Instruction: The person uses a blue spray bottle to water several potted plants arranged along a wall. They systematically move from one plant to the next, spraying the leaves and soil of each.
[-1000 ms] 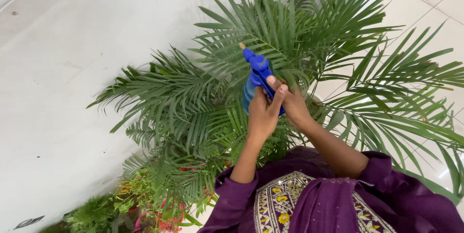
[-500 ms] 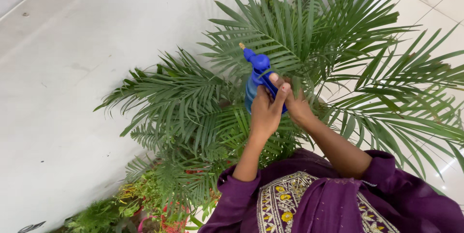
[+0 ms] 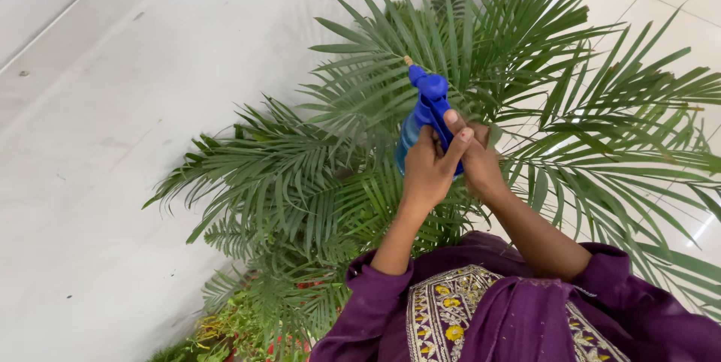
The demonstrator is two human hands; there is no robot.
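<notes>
1. While both hands grip at its middle, the palm plant [image 3: 315, 167] fills most of the view, fronds spreading in front of the white wall [image 3: 113, 144] and over the tiled floor [image 3: 676, 1].
2. Purple embroidered garment [image 3: 511, 317]: below the palm, sleeves pushed up both forearms.
3. Blue spray bottle [image 3: 422, 118]: over the palm's centre, nozzle aimed up-left into the fronds.
4. Left hand [image 3: 429, 170]: fingers clamped round the bottle, one fingertip on its trigger.
5. Right hand [image 3: 482, 163]: against the bottle's far side; finger state cannot be told, mostly hidden.
</notes>
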